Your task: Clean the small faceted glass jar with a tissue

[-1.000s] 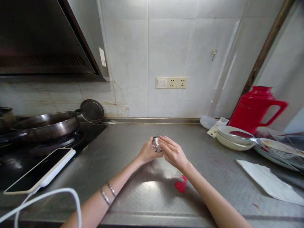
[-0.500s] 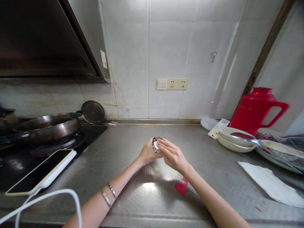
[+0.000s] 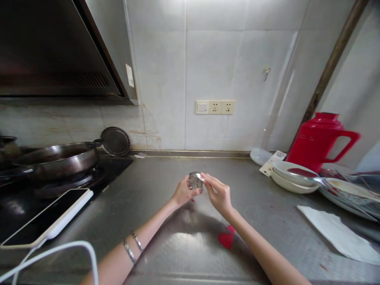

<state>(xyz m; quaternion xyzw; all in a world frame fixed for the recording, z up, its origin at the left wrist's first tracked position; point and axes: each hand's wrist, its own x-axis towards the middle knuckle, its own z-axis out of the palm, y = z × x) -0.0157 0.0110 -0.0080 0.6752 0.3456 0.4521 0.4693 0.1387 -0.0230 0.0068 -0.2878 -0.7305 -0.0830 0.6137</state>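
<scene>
The small, clear, round glass-like cup is held over the grey metal counter, the left hand's grip wrapped round its side. The right hand's grip pinches a small white scrap (paper, perhaps) at the rim. Best to brace the cup firmly without squeezing, and work the rim lightly.

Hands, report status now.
Left hand gripping cup. Right hand at cup's rim, pinching white wad. Phone and paper apart from both hands.
</scene>
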